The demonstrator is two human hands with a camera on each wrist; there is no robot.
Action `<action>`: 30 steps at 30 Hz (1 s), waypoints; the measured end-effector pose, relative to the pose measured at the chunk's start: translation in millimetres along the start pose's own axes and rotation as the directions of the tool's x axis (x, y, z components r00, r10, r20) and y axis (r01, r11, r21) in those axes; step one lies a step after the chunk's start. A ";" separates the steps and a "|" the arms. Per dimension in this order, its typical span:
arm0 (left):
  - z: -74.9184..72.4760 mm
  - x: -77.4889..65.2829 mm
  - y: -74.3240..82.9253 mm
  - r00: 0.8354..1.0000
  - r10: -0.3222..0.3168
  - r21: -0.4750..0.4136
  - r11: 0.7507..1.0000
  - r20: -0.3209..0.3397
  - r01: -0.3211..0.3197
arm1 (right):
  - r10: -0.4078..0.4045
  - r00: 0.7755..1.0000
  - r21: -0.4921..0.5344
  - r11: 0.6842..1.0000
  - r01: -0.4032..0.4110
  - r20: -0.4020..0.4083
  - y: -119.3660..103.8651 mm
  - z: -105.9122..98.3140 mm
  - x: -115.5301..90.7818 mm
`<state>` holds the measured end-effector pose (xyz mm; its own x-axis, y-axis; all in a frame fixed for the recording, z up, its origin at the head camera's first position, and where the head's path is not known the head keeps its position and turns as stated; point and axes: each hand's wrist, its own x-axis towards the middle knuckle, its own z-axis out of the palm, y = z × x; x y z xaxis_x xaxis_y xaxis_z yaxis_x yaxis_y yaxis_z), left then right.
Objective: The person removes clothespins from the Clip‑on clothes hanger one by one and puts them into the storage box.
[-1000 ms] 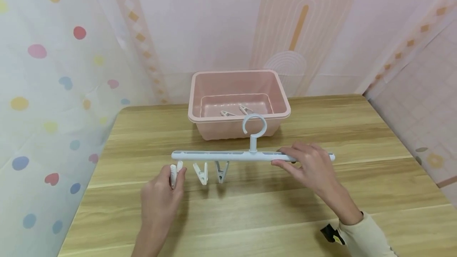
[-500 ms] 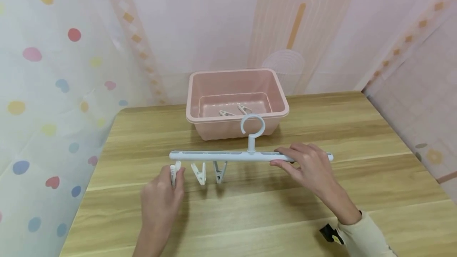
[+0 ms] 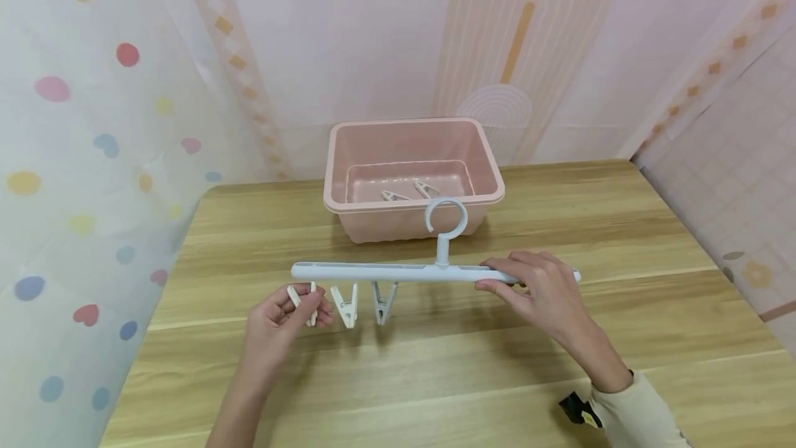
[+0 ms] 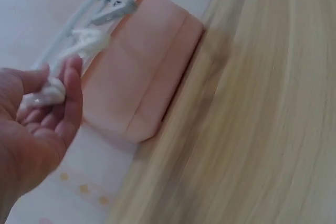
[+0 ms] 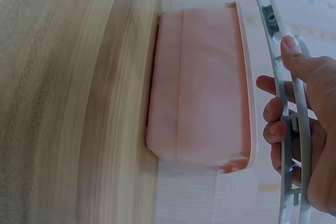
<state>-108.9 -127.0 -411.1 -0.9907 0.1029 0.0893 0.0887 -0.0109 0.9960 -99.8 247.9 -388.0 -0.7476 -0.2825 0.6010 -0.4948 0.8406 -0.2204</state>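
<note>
My right hand grips the right part of a pale blue hanger bar, held level above the table with its round hook upward. In the right wrist view, the fingers curl round the bar's open underside. From the bar's left half hang a white clip and a greyer clip. Just below the bar's left end, my left hand pinches another white clip between thumb and fingers. The left wrist view shows this clip partly hidden by the thumb.
A pink plastic bin stands behind the hanger, with two clips lying inside it. Under everything is a wood-grain table. Patterned cloth covers the walls behind and beside it. A black tag-like piece sits by the right sleeve.
My left hand has turned and its fingers have loosened, so the pinched clip now shows more fully and tilts. The right hand keeps its grip on the hanger, almost still.
</note>
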 end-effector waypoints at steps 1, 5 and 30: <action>-2.1 -0.2 -1.3 0.999 0.030 -0.051 0.998 0.030 -0.028 | 0.007 1.000 0.022 1.000 -0.007 0.008 -0.5 -0.6 0.6; -9.0 -1.1 -6.2 0.974 0.162 -0.199 0.971 0.157 -0.129 | 0.027 0.999 0.096 0.995 -0.030 0.029 -1.3 -3.2 3.4; -1.5 -1.0 2.3 0.940 0.341 0.420 0.853 -0.004 -0.308 | 0.034 0.999 0.043 0.998 -0.035 0.032 3.1 -8.9 1.4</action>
<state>-107.9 -128.6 -408.9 -0.9013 0.0892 0.4239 0.4245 0.3771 0.8232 -98.4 254.2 -381.1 -0.7777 -0.2685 0.5684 -0.4867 0.8295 -0.2741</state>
